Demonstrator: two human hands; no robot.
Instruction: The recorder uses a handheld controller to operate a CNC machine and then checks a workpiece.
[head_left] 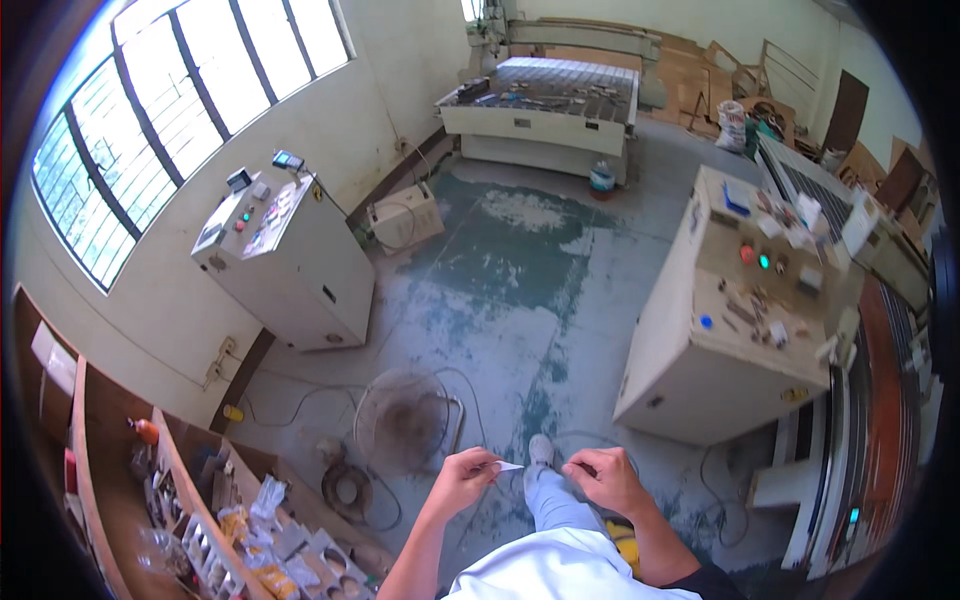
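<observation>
My left hand (466,480) is closed in a pinch on a small white pointed piece (510,466), thin like a scrap of paper or plastic; its exact kind is too small to tell. Level with it, a short gap to the right, my right hand (610,482) has its fingers curled and pressed together. Whatever those fingers hold, if anything, does not show. Both hands are in front of my white shirt (545,570), above my outstretched leg and grey shoe (540,450).
A round floor fan (402,418) stands ahead-left with cables around it. Control cabinets rise at left (300,270) and right (700,360). A wooden shelf (180,450) with loose parts is at lower left. A large flatbed machine (545,125) stands at the back.
</observation>
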